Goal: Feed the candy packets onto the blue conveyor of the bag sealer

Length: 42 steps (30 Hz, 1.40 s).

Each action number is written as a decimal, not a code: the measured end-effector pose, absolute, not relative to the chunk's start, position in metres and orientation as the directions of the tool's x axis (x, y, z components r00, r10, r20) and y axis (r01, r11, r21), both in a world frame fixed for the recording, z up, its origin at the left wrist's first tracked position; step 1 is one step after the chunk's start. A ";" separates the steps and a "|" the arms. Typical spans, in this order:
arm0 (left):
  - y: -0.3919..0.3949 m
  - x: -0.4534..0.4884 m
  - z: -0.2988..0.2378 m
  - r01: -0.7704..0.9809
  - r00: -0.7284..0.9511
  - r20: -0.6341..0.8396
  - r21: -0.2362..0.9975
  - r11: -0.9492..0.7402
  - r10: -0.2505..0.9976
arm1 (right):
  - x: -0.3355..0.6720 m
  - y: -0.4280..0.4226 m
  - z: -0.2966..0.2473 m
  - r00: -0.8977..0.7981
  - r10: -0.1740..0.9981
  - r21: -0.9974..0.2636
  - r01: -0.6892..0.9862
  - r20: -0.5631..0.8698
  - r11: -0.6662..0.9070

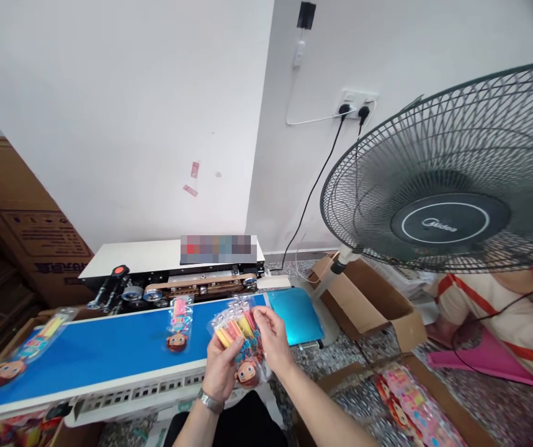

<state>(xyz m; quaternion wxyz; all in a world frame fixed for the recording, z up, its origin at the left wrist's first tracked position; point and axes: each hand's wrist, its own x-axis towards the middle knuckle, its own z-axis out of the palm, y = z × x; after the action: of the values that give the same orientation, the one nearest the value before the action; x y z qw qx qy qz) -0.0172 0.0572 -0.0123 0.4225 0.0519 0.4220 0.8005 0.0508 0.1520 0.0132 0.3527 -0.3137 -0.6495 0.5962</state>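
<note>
My left hand (222, 367), with a metal watch at its wrist, is closed on a fanned bunch of clear plastic packets (247, 371). Yellow and pink sticks and a cartoon girl's face with reddish-brown hair show through the film. My right hand (273, 340) pinches the upper right part of the same bunch. Both hands are above the near edge of a blue conveyor belt (126, 338), towards its right end. On the belt lies a similar single packet (177, 326), and another packet (33, 347) lies at the far left end.
A sealing machine (201, 285) with rollers runs behind the belt. At the belt's right end is a shiny blue plate (296, 316). A large fan (443, 186) stands at right, above an open carton (363, 304). More packets (419, 403) fill a lower box. A person (494, 310) sits at right.
</note>
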 end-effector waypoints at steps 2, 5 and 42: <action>0.057 -0.017 -0.013 -0.636 -0.642 -0.290 0.719 -0.281 0.710 | 0.052 0.153 0.013 -0.524 0.848 -0.997 -0.031 0.079 0.074; 0.058 -0.017 -0.013 -0.646 -0.643 -0.324 0.717 -0.264 0.694 | 0.051 0.156 0.011 -0.513 0.855 -0.997 -0.054 0.078 0.059; 0.056 -0.018 -0.016 -0.653 -0.657 -0.300 0.685 -0.323 0.691 | 0.053 0.174 0.008 -0.724 0.679 -0.955 0.104 0.119 0.278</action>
<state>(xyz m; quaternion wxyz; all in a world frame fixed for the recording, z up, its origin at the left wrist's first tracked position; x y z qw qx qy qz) -0.0183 0.0563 -0.0162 0.4134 0.0234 0.4094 0.8130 0.0527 0.1741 0.0079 0.2655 -0.2596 -0.7541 0.5417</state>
